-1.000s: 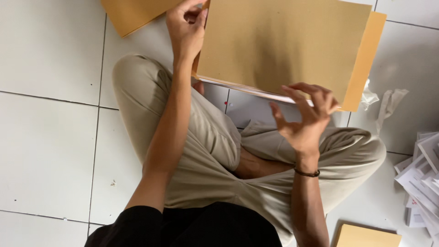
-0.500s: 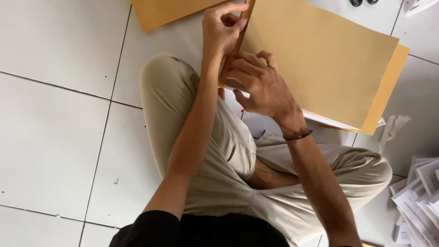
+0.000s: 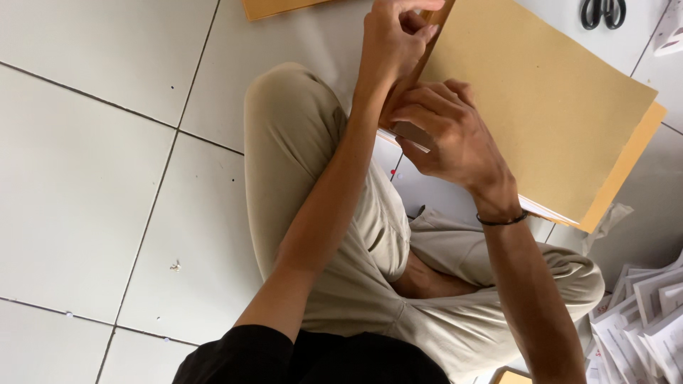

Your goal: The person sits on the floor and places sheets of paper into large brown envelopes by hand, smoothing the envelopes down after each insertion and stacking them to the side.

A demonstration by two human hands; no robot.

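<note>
In the head view, the person sits cross-legged on a white tiled floor point(image 3: 107, 178) in beige trousers point(image 3: 334, 235). A large brown envelope point(image 3: 541, 107) is held up over the knees, tilted, with white sheets showing along its lower edge and a second, more orange envelope edge point(image 3: 629, 171) peeking out behind it at the right.

The left hand point(image 3: 395, 39) is raised at the envelope's upper left edge, fingers curled closed and pinching that edge. The right hand point(image 3: 448, 135) sits just below it, fingers bent around the same left edge, with the thumb side pressing on the end of the white sheets point(image 3: 409, 134) there; a dark band point(image 3: 504, 220) circles its wrist. The two hands are touching or nearly so.

Another brown envelope point(image 3: 274, 7) lies on the floor at the top edge of the frame. Black-handled scissors point(image 3: 603, 11) lie at the top right. A loose heap of white papers point(image 3: 647, 313) is spread at the lower right, well apart from the hands.
</note>
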